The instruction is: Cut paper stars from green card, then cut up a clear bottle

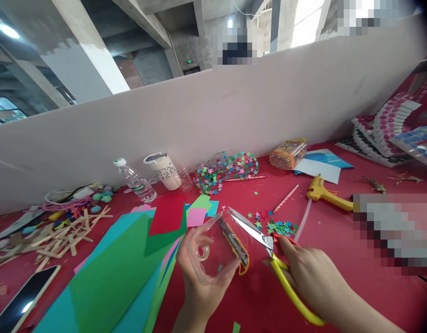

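My left hand (196, 289) is wrapped round a clear plastic container piece (218, 254), with its open cut end facing me. A round opening shows inside it, and a dark strip with a yellow edge (236, 243) runs along its right side. My right hand (312, 268) grips scissors (256, 231) with red and yellow handles. Their blades are at the upper right rim of the plastic; I cannot tell whether they touch it. Coloured paper sheets (112, 268) lie left of my left hand. Star sequins (281, 227) are scattered beyond my right hand.
A yellow glue gun (329, 194) lies to the right. Along the white partition (206, 115) are a water bottle (139, 182), a cup (164, 171), sequin-filled containers (234, 166) and a snack jar (288, 155). Wooden sticks (72, 233) and a phone (27, 298) lie left.
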A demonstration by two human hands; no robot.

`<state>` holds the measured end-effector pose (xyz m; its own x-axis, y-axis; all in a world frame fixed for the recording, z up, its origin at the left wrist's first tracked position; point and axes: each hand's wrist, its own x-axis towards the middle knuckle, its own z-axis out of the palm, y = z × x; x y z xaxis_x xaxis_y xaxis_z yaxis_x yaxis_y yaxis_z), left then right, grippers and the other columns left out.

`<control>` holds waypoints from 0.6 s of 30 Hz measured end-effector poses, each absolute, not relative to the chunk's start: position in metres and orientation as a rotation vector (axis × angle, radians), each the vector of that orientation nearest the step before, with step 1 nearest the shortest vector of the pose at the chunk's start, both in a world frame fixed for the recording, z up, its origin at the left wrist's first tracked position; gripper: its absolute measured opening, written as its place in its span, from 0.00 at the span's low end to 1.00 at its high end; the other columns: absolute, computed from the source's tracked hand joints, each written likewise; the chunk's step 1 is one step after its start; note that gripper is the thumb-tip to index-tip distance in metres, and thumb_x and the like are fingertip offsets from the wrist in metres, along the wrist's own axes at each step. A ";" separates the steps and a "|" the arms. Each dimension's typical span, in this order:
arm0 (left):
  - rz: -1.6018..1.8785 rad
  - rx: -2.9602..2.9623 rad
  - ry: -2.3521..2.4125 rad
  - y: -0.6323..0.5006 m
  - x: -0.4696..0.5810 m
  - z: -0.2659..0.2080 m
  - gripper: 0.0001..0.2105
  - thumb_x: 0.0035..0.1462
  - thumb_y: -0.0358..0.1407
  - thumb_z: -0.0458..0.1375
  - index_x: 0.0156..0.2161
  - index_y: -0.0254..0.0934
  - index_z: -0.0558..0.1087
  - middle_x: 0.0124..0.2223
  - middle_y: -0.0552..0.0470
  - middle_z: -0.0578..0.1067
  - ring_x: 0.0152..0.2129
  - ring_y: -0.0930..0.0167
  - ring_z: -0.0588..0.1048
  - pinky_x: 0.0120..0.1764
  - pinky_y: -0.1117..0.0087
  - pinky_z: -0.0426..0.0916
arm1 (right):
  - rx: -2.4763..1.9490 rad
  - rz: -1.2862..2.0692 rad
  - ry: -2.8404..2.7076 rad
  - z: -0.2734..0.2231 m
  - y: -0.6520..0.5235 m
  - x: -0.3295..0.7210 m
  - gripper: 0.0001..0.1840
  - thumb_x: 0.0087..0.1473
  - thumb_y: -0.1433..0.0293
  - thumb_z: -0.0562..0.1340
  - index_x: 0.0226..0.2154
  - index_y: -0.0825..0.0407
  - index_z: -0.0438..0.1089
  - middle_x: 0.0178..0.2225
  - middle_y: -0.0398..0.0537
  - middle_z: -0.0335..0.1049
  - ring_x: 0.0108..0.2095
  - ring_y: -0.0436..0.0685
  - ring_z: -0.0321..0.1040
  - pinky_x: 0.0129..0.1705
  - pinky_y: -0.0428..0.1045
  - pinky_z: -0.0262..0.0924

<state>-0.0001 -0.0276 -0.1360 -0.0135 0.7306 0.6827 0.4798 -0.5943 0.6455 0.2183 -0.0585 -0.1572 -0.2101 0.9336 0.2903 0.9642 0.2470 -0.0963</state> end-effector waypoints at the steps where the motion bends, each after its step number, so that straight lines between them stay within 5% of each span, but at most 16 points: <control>1: 1.673 1.985 1.279 -0.028 0.002 -0.137 0.38 0.46 0.35 0.67 0.57 0.43 0.52 0.50 0.42 0.66 0.34 0.68 0.69 0.39 0.61 0.68 | -1.750 -0.161 -2.236 -0.157 -0.058 0.219 0.09 0.58 0.63 0.54 0.33 0.52 0.62 0.14 0.44 0.70 0.13 0.61 0.69 0.18 0.47 0.32; 12: 1.582 1.832 1.212 -0.023 -0.009 -0.131 0.34 0.44 0.39 0.67 0.54 0.45 0.55 0.49 0.45 0.68 0.34 0.67 0.70 0.41 0.60 0.66 | -1.623 -0.235 -2.234 -0.151 -0.053 0.226 0.11 0.61 0.62 0.49 0.31 0.50 0.58 0.11 0.42 0.66 0.12 0.62 0.68 0.18 0.46 0.30; 18: 1.369 1.669 1.063 -0.020 -0.023 -0.122 0.34 0.45 0.45 0.66 0.56 0.46 0.56 0.49 0.44 0.68 0.32 0.68 0.69 0.35 0.64 0.68 | -1.658 -0.232 -2.269 -0.148 -0.055 0.227 0.15 0.62 0.59 0.48 0.32 0.51 0.59 0.14 0.44 0.68 0.13 0.63 0.69 0.19 0.48 0.31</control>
<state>-0.0229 -0.0199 -0.1223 0.0965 0.9153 0.3911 0.1520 -0.4019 0.9030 0.2267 -0.0549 -0.1483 -0.2749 0.8961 0.3485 0.9480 0.3130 -0.0571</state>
